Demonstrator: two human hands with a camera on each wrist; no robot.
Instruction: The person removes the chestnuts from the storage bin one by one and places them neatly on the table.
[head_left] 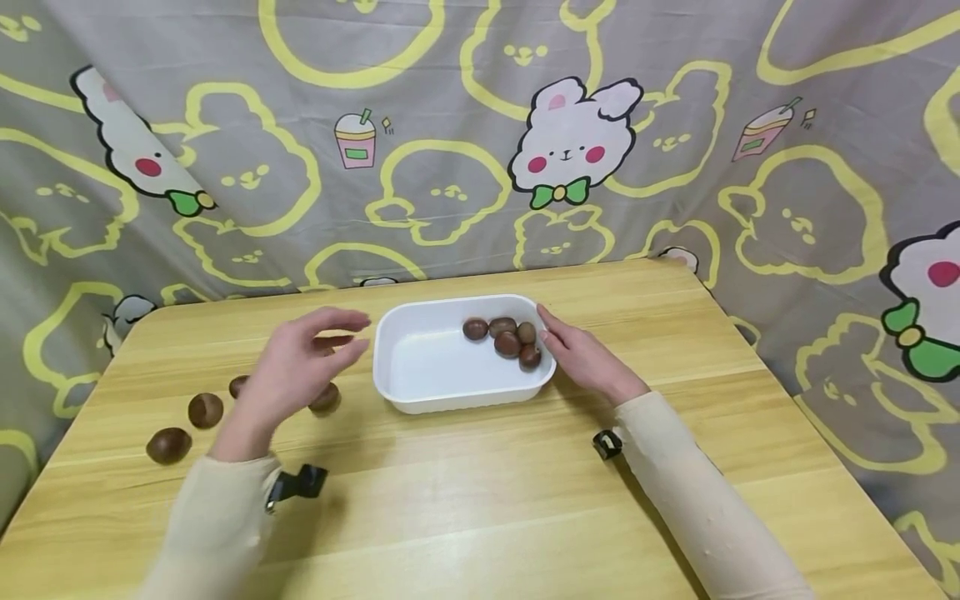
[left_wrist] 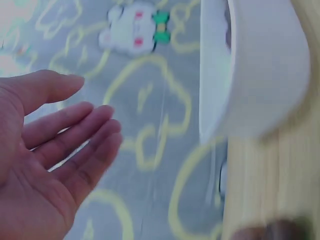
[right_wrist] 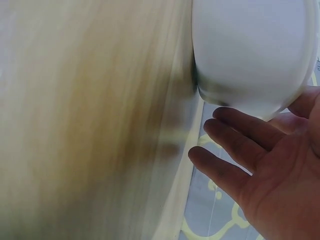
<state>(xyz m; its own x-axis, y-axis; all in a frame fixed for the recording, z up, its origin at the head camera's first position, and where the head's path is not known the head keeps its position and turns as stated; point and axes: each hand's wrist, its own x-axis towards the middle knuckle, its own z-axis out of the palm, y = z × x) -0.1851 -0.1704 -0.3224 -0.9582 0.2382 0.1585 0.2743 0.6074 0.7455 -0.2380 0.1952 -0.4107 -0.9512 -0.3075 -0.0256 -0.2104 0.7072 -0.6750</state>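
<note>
A white plastic tray (head_left: 420, 403) lies on the table, with several brown chestnuts (head_left: 507, 343) bunched at its right end. My right hand (head_left: 588, 360) holds that end, thumb at the rim; in the right wrist view its other fingers (right_wrist: 227, 172) stretch out loosely beside the tray wall. Left of the tray, my left hand (head_left: 296, 367) hovers with fingers apart and no object between them. More chestnuts (head_left: 206, 410) lie on the table around and below the left hand, some partly hidden by it. The left palm (left_wrist: 37, 195) faces the left wrist camera.
The wooden table (head_left: 480, 517) reaches back to a grey cartoon-printed curtain (head_left: 442, 108), which also hangs along both sides. Each sleeve has a black strap piece (head_left: 300, 483) near the wrist.
</note>
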